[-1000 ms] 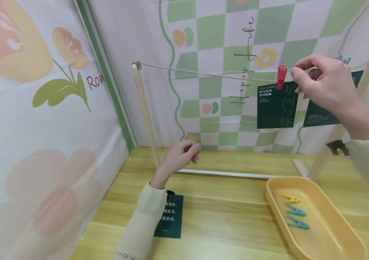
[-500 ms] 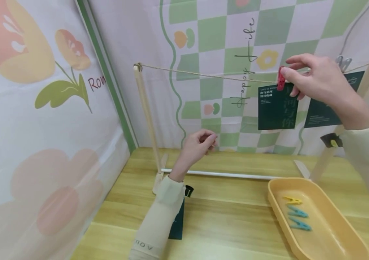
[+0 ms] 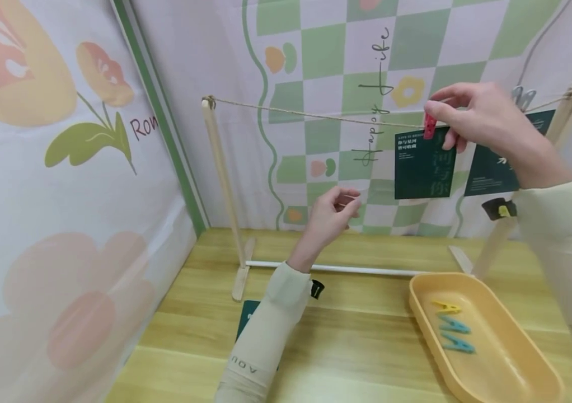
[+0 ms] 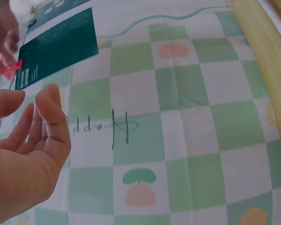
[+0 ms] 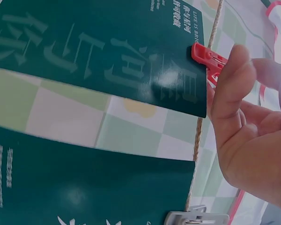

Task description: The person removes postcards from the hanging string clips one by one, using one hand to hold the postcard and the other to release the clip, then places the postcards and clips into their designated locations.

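The right hand, nearer, pinches the upright red plastic clothespin at the top edge of the rectangular dark green card hanging from brown twine. The left hand, empty, fingers loosely bent, hovers lower, left of the card.

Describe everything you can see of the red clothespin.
The red clothespin looks like shiny plastic, with small gaps in its body. It sits nearly upright at the string, its lower end over the top edge of a dark green card. The person's right hand pinches its upper end.
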Demonstrator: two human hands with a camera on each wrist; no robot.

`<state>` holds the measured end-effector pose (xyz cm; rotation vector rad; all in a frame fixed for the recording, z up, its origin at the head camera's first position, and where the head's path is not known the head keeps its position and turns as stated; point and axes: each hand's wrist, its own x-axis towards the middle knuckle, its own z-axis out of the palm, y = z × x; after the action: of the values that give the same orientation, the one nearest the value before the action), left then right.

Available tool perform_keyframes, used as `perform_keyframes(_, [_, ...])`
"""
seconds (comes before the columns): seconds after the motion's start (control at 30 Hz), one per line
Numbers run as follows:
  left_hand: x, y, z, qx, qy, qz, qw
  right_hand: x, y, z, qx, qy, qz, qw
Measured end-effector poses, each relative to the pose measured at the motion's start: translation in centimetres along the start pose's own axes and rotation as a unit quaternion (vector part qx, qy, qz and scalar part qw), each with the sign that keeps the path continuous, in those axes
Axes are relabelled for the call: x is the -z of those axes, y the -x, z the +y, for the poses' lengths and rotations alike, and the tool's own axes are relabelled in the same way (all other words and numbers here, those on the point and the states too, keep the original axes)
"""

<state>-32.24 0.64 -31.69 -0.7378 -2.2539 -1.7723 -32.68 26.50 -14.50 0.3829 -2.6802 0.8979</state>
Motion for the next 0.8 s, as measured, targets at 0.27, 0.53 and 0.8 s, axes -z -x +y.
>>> perform_keyframes(0.27, [-1.6,-0.9,-0.1,0.001,-0.011,0.023,0.9997,0.0,-0.5,0.1,-0.003,-0.05,-0.015,0.9986])
perform_keyframes(0.53, [-3.1,-1.4,0.5,-0.014,-0.016,0.03,0.9993,0.5,-0.8,0.2,0.001,-0.031,-0.022,0.9993])
perform_keyframes(0.8, [-4.0,-2.3,1.1,-0.025,-0.003,0.05,0.9984,0.7,-0.8,0.1,-0.012,0.033,-0.037,0.9987])
